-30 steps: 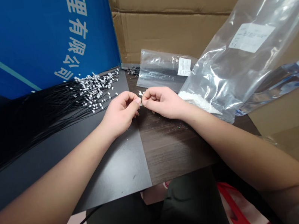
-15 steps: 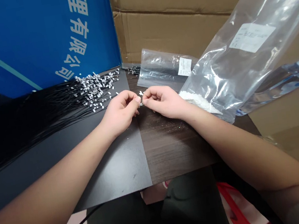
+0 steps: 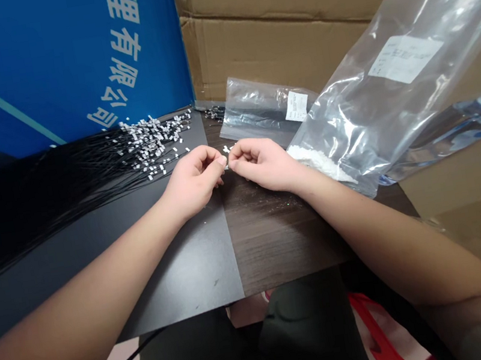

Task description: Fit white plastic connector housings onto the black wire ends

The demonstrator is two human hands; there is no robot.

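Just at the right edge of the black sheet (image 3: 182, 274) on the desk (image 3: 286, 239), the left hand (image 3: 195, 181) and right hand (image 3: 263, 167) meet fingertip to fingertip. Each grip is pinched on a tiny white piece (image 3: 226, 167). Something so small probably wants wrists resting low and light pressure. Across the sheet's far side, thin glossy black wires (image 3: 40, 181) fan out, tipped with little white blocks (image 3: 152, 142).
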